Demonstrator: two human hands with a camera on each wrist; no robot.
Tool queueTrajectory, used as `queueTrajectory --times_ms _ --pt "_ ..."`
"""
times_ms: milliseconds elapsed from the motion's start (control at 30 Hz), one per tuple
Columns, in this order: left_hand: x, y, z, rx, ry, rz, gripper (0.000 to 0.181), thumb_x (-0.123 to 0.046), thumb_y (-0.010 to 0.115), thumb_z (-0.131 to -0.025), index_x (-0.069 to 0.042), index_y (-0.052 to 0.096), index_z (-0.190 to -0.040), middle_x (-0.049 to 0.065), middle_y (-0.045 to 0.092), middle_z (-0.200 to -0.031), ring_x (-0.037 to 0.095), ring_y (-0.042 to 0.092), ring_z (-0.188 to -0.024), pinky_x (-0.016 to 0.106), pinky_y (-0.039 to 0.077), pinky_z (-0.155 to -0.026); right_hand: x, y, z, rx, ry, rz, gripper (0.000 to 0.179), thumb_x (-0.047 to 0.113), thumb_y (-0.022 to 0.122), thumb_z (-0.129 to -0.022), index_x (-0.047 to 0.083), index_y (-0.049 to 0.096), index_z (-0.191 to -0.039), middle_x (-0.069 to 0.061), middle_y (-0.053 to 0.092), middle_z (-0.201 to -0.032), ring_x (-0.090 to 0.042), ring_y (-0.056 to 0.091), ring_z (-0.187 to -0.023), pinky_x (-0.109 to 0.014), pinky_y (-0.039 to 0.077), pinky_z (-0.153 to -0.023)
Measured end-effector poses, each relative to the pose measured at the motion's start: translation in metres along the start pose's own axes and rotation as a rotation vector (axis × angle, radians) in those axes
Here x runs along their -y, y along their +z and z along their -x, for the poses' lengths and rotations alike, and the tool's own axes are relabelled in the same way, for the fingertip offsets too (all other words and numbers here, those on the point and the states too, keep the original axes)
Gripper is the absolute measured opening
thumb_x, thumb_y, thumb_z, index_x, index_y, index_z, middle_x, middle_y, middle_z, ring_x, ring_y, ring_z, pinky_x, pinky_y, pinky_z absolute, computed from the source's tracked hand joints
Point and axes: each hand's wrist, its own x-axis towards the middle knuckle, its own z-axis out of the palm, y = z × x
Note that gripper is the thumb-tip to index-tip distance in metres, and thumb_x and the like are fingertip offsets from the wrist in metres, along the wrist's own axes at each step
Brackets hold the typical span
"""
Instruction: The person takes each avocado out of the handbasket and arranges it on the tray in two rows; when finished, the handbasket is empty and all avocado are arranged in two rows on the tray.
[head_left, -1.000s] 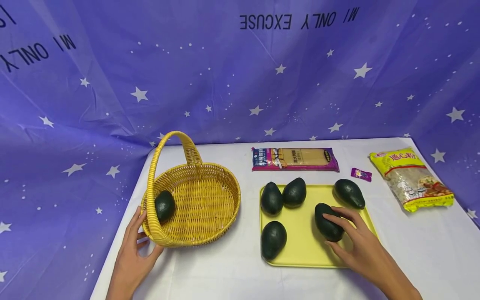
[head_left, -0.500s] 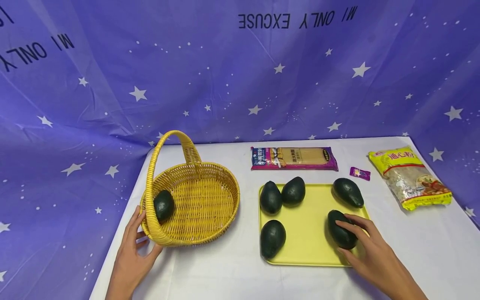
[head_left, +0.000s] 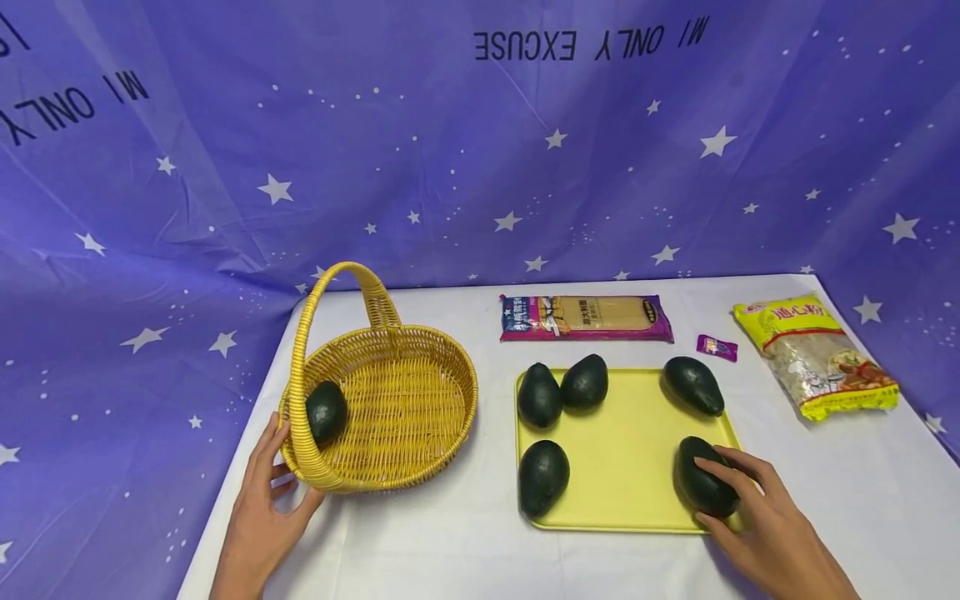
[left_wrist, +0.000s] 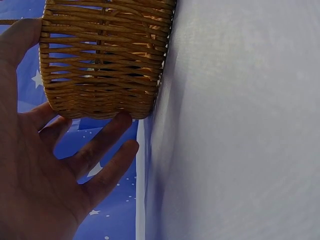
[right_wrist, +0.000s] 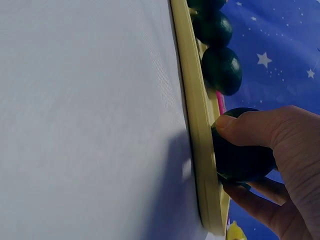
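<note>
On the left, a yellow wicker basket [head_left: 408, 425] with an arched handle contains one dark green avocado [head_left: 327, 415]. My left hand [head_left: 258, 529] touches the basket's near left end with spread, fairly straight fingers; the left wrist view shows the thumb at the rim and fingertips against the wicker side. My right hand [head_left: 768, 529] grips another avocado [head_left: 705, 490] between thumb and fingers at the near right corner of a yellow tray [head_left: 615, 467]. In the right wrist view this avocado [right_wrist: 240, 160] sits by the tray's edge, partly covered by the thumb.
Three avocados lie along the tray's left side, including one avocado [head_left: 543, 479] near the front. Another avocado [head_left: 692, 386] lies at the far right corner. Behind are a spaghetti pack [head_left: 588, 318], a small purple packet [head_left: 717, 347] and a yellow pasta bag [head_left: 813, 358].
My right hand has moved the gripped avocado from the tray's right-middle toward its near right corner. The left hand and the basket stay in place.
</note>
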Motion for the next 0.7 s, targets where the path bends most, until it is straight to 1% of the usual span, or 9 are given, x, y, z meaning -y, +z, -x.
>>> queueTrajectory --times_ms 167,233,267,400,467,500,533,667,700 --pt "0.0 0.0 0.0 -0.002 -0.002 -0.004 0.097 -0.01 0.088 -0.089 -0.019 0.034 -0.17 -0.005 0.023 -0.179 -0.014 0.049 -0.111 -0.002 0.045 -0.091 -0.007 -0.002 0.006 0.002 -0.01 0.016 0.089 0.012 0.105 -0.061 0.021 0.066 -0.14 -0.015 0.052 -0.144 -0.039 0.06 -0.118 0.01 0.022 -0.092" --pt "0.0 0.0 0.0 0.001 -0.006 -0.004 0.097 -0.011 0.088 -0.09 -0.02 0.034 -0.17 -0.005 0.022 -0.179 -0.015 0.049 -0.111 -0.002 0.045 -0.091 -0.009 -0.002 0.009 -0.004 -0.013 0.036 0.09 0.013 0.105 -0.06 0.021 0.066 -0.141 -0.016 0.051 -0.144 -0.039 0.06 -0.117 0.002 0.043 -0.089" --pt "0.0 0.0 0.0 0.003 -0.008 -0.004 0.097 -0.011 0.088 -0.09 -0.02 0.034 -0.17 -0.005 0.022 -0.179 -0.014 0.049 -0.111 -0.002 0.045 -0.092 -0.01 -0.002 0.01 -0.009 -0.016 0.041 0.091 0.013 0.105 -0.059 0.02 0.066 -0.141 -0.016 0.051 -0.144 -0.039 0.06 -0.116 0.001 0.044 -0.088" --pt "0.001 0.001 0.0 0.007 -0.013 -0.003 0.098 -0.011 0.088 -0.09 -0.021 0.034 -0.17 -0.003 0.022 -0.179 -0.015 0.048 -0.111 -0.002 0.044 -0.091 -0.013 -0.003 0.014 -0.019 -0.022 0.041 0.092 0.011 0.104 -0.059 0.018 0.065 -0.142 -0.018 0.049 -0.144 -0.041 0.06 -0.115 0.002 0.042 -0.09" --pt "0.002 0.001 0.0 0.008 -0.017 -0.003 0.098 -0.011 0.088 -0.09 -0.021 0.034 -0.17 -0.002 0.023 -0.179 -0.015 0.048 -0.11 -0.002 0.044 -0.091 -0.014 -0.003 0.015 -0.017 -0.016 0.03 0.092 0.01 0.104 -0.06 0.018 0.064 -0.142 -0.019 0.049 -0.144 -0.042 0.06 -0.116 0.011 0.023 -0.091" --pt "0.002 0.001 0.0 0.009 -0.018 -0.004 0.098 -0.011 0.088 -0.09 -0.021 0.034 -0.17 0.0 0.023 -0.179 -0.015 0.048 -0.11 -0.002 0.044 -0.091 -0.015 -0.004 0.016 -0.019 -0.02 0.022 0.092 0.009 0.104 -0.06 0.017 0.064 -0.142 -0.019 0.049 -0.145 -0.042 0.06 -0.116 0.011 0.02 -0.093" --pt "0.001 0.001 0.0 0.008 -0.018 -0.003 0.098 -0.011 0.088 -0.09 -0.021 0.033 -0.17 0.001 0.023 -0.179 -0.015 0.048 -0.11 -0.002 0.044 -0.091 -0.015 -0.004 0.016 -0.011 -0.013 0.02 0.092 0.009 0.104 -0.06 0.018 0.064 -0.143 -0.019 0.049 -0.145 -0.042 0.059 -0.117 0.011 0.021 -0.093" --pt "0.001 0.0 0.0 0.007 -0.016 -0.003 0.099 -0.01 0.088 -0.089 -0.023 0.033 -0.171 -0.002 0.022 -0.179 -0.015 0.049 -0.11 -0.002 0.045 -0.091 -0.015 -0.003 0.017 0.003 0.0 0.019 0.092 0.01 0.104 -0.062 0.017 0.062 -0.144 -0.019 0.048 -0.147 -0.043 0.059 -0.117 0.011 0.02 -0.092" --pt "0.001 0.0 0.0 0.005 -0.015 -0.002 0.099 -0.01 0.088 -0.089 -0.023 0.033 -0.171 -0.003 0.022 -0.179 -0.015 0.049 -0.11 -0.002 0.045 -0.091 -0.014 -0.003 0.017 0.005 0.003 0.024 0.092 0.01 0.104 -0.063 0.017 0.062 -0.145 -0.019 0.047 -0.147 -0.042 0.059 -0.117 0.009 0.028 -0.091"
